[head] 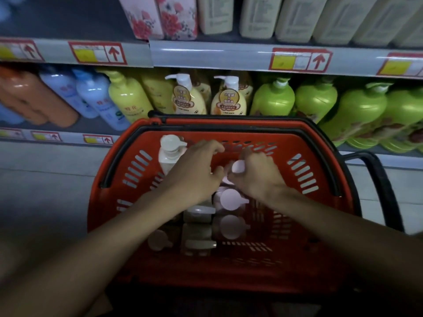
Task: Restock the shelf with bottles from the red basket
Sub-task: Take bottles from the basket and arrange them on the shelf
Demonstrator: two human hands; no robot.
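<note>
A red basket [128, 179] with black handles stands in front of the shelf [206, 57]. Several pump bottles lie and stand inside it. A white pump bottle [170, 152] stands upright at the far left of the basket. My left hand [194, 172] reaches in just right of that bottle, fingers curled over something hidden beneath the palm. My right hand [256, 172] grips the pale pink pump cap [238, 167] of a bottle whose body is hidden. More pink-capped bottles [231, 199] lie closer to me.
The lower shelf holds orange, blue, yellow [128, 97], cream [229, 99] and green [272, 97] pump bottles. Floral and beige bottles stand on the upper shelf. A black trolley handle [380, 179] rises at the basket's right.
</note>
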